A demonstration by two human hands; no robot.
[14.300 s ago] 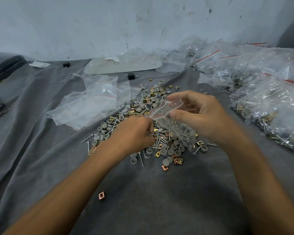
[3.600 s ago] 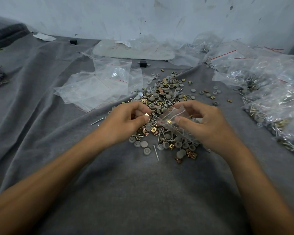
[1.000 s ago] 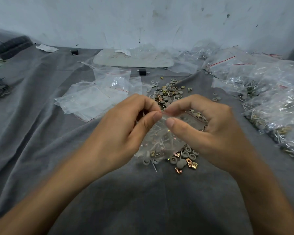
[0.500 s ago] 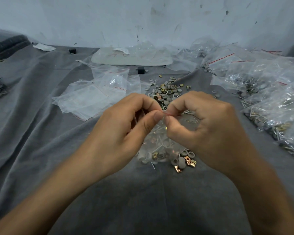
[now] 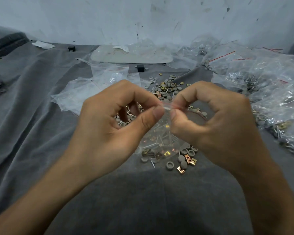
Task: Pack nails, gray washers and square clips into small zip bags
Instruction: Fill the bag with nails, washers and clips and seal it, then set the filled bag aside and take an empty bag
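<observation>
Fingers (image 5: 157, 114) of left hand (image 5: 109, 126) and right hand (image 5: 215, 126) are pinching the red-lined mouth of 1 filled zip bag (image 5: 161, 139); gray washers (image 5: 169, 165) and square clips (image 5: 181, 169) are lying loose beside it.

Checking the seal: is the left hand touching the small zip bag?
Touching. The head view shows the left hand pinching the zip bag at its red strip.

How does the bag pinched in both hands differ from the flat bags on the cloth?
The held bag hangs from the left hand and right hand; the flat bags lie on the cloth. The held bag contains nails, washers and clips; the flat bags look empty. Both are clear plastic.
</observation>
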